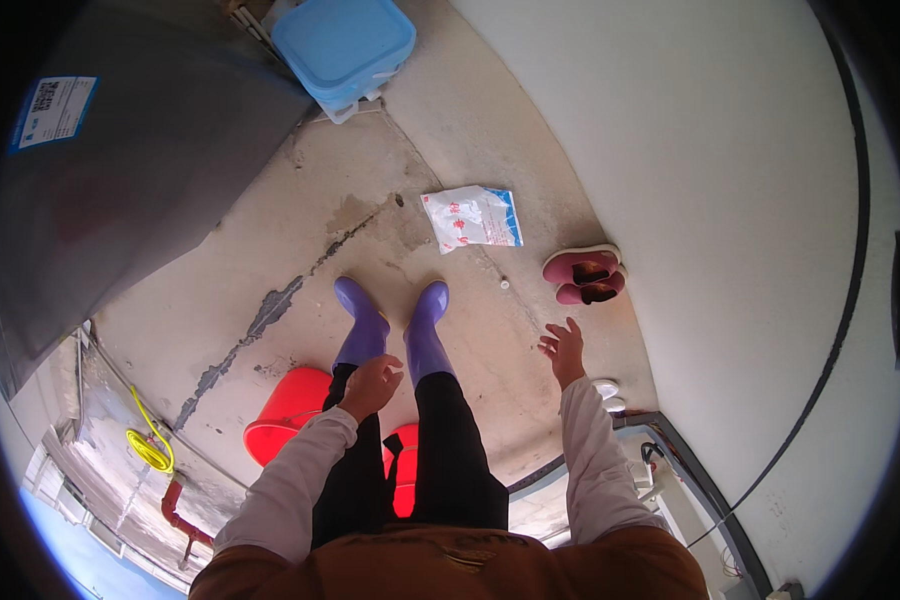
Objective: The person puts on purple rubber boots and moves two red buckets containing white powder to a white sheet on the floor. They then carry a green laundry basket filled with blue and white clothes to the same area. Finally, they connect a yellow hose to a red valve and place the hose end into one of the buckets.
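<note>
My left hand [371, 388] hovers over my left thigh with its fingers loosely bent and slightly apart, holding nothing that shows. Spread fingers mark my right hand [564, 353], which hangs empty in the air to the right of my legs. On my feet are purple rubber boots [428, 330], standing on the concrete floor. A red bucket [288, 408] is beside my left leg, partly hidden by it. Between my legs another red object [404, 478] shows in part. Ahead, a white and blue plastic bag [472, 218] with red print lies flat on the floor.
Dark red shoes [582, 270] sit by the white wall [730, 180] at right, with white footwear [607, 390] nearer me. A blue lidded box [343, 45] stands far ahead. A large grey sheet-like surface [130, 190] fills the left; a yellow hose [150, 450] lies below it.
</note>
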{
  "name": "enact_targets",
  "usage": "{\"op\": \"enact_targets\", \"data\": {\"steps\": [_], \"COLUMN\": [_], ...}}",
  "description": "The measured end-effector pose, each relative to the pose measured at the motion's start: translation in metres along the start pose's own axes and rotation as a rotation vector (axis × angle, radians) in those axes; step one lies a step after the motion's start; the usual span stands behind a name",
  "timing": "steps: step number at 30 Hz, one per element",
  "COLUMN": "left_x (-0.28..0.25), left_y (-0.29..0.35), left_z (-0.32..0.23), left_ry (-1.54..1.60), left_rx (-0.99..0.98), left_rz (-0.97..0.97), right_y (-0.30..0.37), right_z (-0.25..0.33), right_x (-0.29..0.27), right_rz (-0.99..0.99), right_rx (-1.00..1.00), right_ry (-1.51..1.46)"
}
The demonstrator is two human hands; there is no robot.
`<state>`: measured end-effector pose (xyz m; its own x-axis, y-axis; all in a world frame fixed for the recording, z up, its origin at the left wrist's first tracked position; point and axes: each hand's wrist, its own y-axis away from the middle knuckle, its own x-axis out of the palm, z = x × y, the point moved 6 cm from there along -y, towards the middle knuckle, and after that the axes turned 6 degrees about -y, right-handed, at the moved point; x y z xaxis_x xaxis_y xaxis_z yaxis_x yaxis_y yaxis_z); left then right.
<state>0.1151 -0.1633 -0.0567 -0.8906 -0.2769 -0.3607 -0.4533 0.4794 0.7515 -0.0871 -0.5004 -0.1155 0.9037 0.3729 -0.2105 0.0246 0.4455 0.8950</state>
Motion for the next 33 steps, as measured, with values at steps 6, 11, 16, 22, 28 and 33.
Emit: {"op": "enact_targets", "data": {"steps": [6,11,16,22,28,33], "left_x": [-0.081,-0.132,-0.118,-0.005,0.083,0.167], "left_y": [0.037,0.086,0.158,0.232,0.296,0.330], "left_z": [-0.002,0.035,0.087,0.131,0.152,0.182], "left_ry": [0.009,0.101,0.255,0.657,1.122,1.204], "left_rx": [-0.036,-0.106,-0.282,-0.603,-0.833,-0.939], "left_rz": [-0.170,-0.386,-0.535,-0.613,-0.753,-0.860], "right_y": [0.105,0.171,0.181,0.198,0.222,0.271], "right_z": [-0.045,-0.011,0.025,0.074,0.049,-0.035], "right_x": [0.070,0.134,0.162,0.179,0.246,0.325], "right_rz": [0.440,0.588,0.654,0.705,0.727,0.845], "right_rx": [-0.044,-0.074,-0.129,-0.271,-0.331,-0.391], "right_ry": [0.677,0.795,0.950,1.244,1.612,1.775]}}
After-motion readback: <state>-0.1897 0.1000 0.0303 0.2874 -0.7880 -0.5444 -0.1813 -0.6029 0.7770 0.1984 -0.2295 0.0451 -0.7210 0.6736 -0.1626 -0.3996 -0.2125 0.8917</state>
